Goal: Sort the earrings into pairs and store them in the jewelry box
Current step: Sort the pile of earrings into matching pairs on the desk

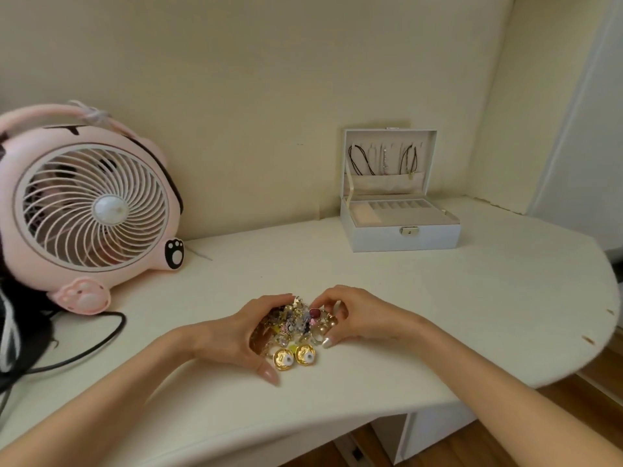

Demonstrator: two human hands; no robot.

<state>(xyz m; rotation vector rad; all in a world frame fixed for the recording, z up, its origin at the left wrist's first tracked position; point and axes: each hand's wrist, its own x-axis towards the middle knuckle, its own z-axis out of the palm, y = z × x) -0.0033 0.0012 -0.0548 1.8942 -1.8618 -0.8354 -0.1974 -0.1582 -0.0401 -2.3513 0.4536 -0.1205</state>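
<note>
A heap of mixed earrings [296,323] lies on the white desk [438,298] near its front edge. My left hand [242,335] cups the heap's left side, fingers curled around it. From the right, my right hand [354,318] curls against the heap, fingertips on a dark red earring [315,312] at the top. Two round gold earrings [283,358] with white centres lie side by side at the front of the heap. The white jewelry box [401,235] stands open at the back right, necklaces hanging inside its raised lid [387,160].
A pink cat-shaped table fan [87,207] stands at the back left, its black cable [101,338] trailing over the desk's left part. The desk's curved edge [573,352] falls off to the right above a wooden floor. A cream wall closes the back.
</note>
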